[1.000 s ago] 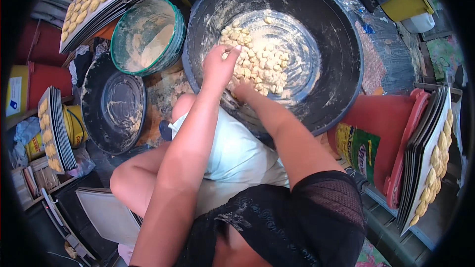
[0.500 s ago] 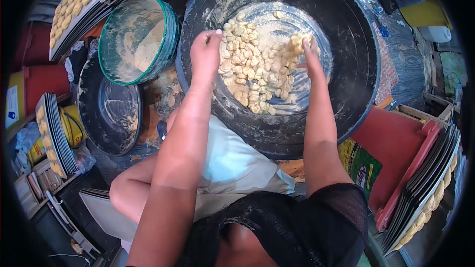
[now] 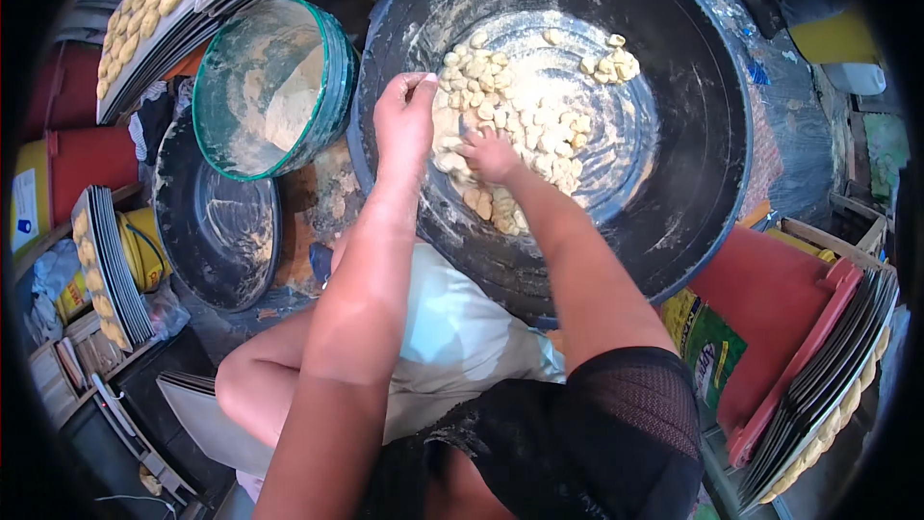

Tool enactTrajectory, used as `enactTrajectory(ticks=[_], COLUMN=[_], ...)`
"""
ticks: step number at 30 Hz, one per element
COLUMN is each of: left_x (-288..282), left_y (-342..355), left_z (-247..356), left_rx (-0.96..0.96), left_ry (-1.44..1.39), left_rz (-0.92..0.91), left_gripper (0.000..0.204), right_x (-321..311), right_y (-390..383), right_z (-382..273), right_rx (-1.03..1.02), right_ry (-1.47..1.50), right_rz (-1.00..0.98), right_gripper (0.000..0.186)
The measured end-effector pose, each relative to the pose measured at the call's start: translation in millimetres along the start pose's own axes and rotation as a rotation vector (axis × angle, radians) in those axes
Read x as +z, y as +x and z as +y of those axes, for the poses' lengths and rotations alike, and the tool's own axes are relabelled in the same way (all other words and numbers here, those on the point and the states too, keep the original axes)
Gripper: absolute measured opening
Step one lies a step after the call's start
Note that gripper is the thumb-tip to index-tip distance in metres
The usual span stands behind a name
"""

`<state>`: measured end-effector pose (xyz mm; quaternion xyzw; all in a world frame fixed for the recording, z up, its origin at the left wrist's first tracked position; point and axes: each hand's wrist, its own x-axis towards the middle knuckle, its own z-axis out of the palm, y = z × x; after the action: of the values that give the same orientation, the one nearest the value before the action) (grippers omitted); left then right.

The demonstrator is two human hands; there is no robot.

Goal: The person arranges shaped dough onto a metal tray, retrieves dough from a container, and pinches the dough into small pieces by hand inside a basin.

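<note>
1. Cluttered floor space surrounds the big black basin (image 3: 712, 135), which holds floured dough pieces (image 3: 525, 111).
2. Left hand (image 3: 404, 120), loosely curled at the basin's near-left wall, may be pinching dough; I cannot tell.
3. Right hand (image 3: 491, 156) presses spread fingers onto the pile; pieces could squash or stick together.
4. Green flour bowl (image 3: 327, 67) leaning against the basin's left rim could tip if elbowed.

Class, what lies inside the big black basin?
Inside the black basin: floured dough pieces and both hands, left hand, right hand. Pieces beneath the hands are covered.

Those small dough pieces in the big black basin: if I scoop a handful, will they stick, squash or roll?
The dough pieces look flour-dusted and lie separate, so probably little sticking. They seem soft and lumpy, likely to squash under a tight grip. The black basin curves, so loose ones may slide inward.
</note>
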<state>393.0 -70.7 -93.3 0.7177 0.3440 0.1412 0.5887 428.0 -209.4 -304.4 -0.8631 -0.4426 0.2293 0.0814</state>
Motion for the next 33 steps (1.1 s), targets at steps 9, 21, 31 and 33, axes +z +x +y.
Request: enactTrajectory(ticks=[9,21,31,33], left_x=[17.9,11.4,-4.0,-1.8], left_y=[-4.1,-41.5,-50.8,-58.1], left_z=[-19.7,17.5,18.2,27.2], left_rx=[-0.454,-0.606,-0.519,-0.514], left_ry=[0.066,-0.961,-1.005,-1.06], left_rz=[-0.34,-0.827,-0.928,-0.935], left_gripper=[0.059,0.039,0.053,0.055], right_x=[-84.6,-209.1,-211.1,-212.5], right_y=[-55.2,-143.9,-158.1,-157.2], right_z=[9.7,-61.3,-56.4,-62.6], right_rx=[0.177,0.04,0.067,0.047], right_ry=[1.617,1.491,1.523,1.728], right_rz=[-0.098,0.557,0.788,1.014], right_gripper=[0.039,0.05,0.026,0.028])
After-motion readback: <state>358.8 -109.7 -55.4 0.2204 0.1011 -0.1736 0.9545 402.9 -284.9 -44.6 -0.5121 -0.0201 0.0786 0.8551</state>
